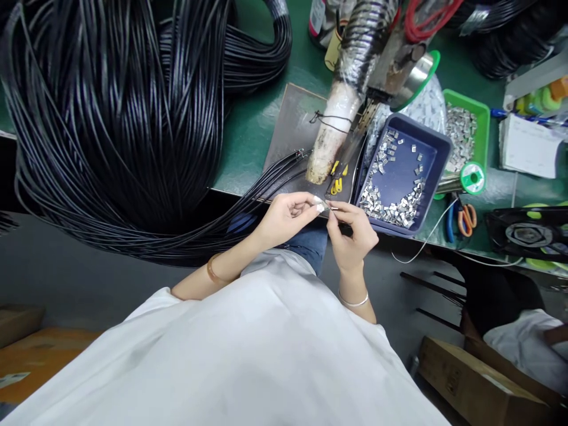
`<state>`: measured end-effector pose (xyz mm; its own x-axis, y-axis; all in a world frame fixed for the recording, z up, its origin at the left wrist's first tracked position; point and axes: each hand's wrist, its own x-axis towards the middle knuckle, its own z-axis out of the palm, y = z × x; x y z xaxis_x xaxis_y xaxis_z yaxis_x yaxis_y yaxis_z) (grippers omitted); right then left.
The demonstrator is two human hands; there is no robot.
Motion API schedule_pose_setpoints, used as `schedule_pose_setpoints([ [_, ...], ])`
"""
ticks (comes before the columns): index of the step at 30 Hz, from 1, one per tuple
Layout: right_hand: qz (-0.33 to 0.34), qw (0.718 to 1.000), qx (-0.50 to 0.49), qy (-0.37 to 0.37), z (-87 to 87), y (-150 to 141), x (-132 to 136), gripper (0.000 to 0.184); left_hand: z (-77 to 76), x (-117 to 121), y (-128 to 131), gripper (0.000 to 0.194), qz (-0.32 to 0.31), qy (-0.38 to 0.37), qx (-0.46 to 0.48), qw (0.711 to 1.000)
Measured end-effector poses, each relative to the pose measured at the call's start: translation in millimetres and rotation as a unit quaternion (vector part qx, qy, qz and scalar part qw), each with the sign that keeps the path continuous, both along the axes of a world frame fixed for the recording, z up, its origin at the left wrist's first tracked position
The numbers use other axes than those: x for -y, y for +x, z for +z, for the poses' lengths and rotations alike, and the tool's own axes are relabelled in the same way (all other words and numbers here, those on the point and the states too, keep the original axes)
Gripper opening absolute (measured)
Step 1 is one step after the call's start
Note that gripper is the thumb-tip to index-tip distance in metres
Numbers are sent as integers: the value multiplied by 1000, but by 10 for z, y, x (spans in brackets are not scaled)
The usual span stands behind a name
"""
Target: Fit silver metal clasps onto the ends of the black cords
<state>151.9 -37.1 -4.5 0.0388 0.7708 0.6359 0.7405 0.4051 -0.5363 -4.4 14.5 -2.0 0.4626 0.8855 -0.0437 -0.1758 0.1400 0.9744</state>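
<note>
My left hand (290, 218) is closed in a pinch, with white coverings on its fingertips. Close beside it, my right hand (354, 232) pinches with thumb and forefinger. Between the two sets of fingertips shows a small thin piece (329, 206), partly metallic, too small to name. Black cables (261, 188) run behind my left hand onto a dark board, some with metal ends. To the right of my right hand sits a dark blue bin (396, 168) with many small silver metal shells (399, 212) in it. Yellow-tipped parts (338, 182) lie just beyond my fingers.
A big bundle of black cable (115, 118) hangs over the table's left edge. A wrapped duct (335, 124) reaches down over the board. At right are a green bin (481, 127), a solder spool (473, 177), orange-and-blue-handled pliers (467, 220) and a black fan (530, 234). Another person sits at lower right.
</note>
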Motion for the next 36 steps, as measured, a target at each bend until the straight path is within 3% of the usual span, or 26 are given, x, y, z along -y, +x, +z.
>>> schedule_pose_setpoints([
  [6, -31, 999, -9, 21, -65, -54, -67, 12, -86, -4, 54, 18, 67, 12, -11, 998],
  [12, -31, 999, -10, 9, -82, -81, -108, 13, -58, -66, 94, 12, 95, 4, -29, 995],
  [22, -18, 999, -22, 24, -24, -99, -118, 17, 53, -60, 73, 13, 88, 27, -46, 995],
  [36, -17, 1000, -22, 0, -21, -51, -52, 15, 36, -42, 82, 14, 58, -5, -12, 998],
])
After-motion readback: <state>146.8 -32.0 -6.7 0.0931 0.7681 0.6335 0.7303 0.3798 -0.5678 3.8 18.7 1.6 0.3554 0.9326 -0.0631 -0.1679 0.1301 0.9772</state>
